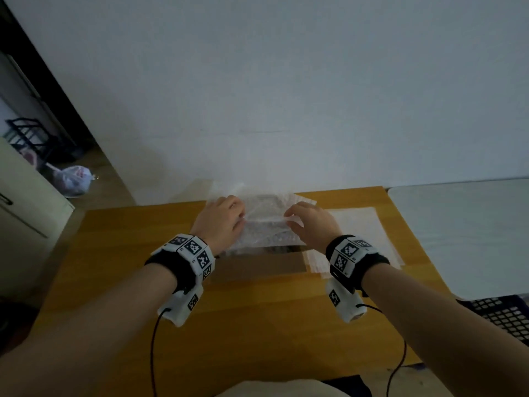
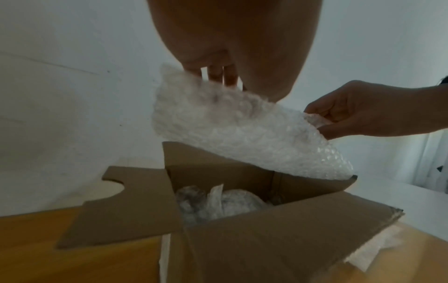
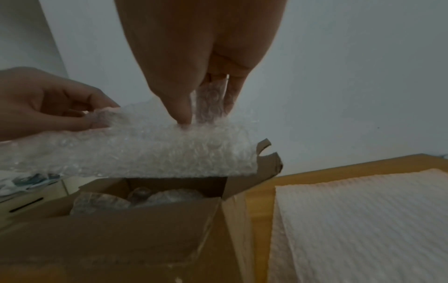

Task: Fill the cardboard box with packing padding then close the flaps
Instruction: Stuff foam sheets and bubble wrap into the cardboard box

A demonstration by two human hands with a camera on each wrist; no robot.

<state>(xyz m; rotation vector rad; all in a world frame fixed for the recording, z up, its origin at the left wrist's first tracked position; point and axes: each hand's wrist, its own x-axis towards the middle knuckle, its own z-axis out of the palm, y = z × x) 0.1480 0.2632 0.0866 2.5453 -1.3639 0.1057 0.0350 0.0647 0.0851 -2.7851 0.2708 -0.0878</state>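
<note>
On the wooden desk (image 1: 120,253) against a white wall, cardboard box (image 2: 278,239) open, half padded; just above it, bubble wrap sheet (image 2: 242,134) pinched by left hand (image 1: 221,220) and right hand (image 1: 310,224); likely to snag on upright flaps, spill outside.

No readable text, brand or number appeared anywhere; the wrist bands (image 1: 191,255) carried only black-and-white square marker patterns, not words.

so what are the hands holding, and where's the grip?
One sheet of bubble wrap, held above the open cardboard box. Left hand pinches its left end, right hand its right end, both along the upper edge.
</note>
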